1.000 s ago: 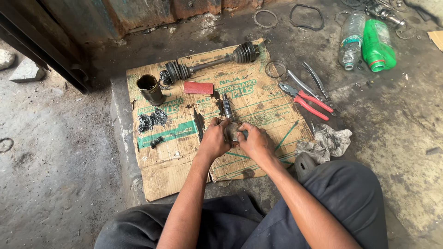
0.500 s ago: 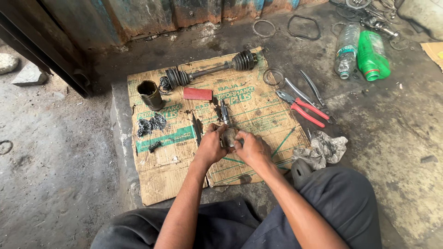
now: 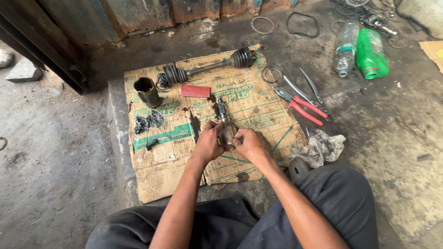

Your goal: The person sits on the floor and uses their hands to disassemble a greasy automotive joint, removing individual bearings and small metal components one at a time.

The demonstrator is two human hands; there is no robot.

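Since the earlier frame, little has moved: both hands remain closed on the joint (image 3: 227, 134), low on the cardboard (image 3: 258, 99), with its stub shaft pointing away from the person. The left hand (image 3: 208, 142) grips one side, the right hand (image 3: 249, 144) the other. The joint should be kept steady over the cardboard while it is worked, and greasy fingers wiped on the rag (image 3: 323, 146). The pliers (image 3: 299, 105) lie apart, untouched.

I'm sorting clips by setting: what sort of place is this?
Probably a roadside or backyard auto repair spot: a greasy drive shaft with rubber boots lies on flattened cardboard over the oily concrete floor, beside red-handled pliers.
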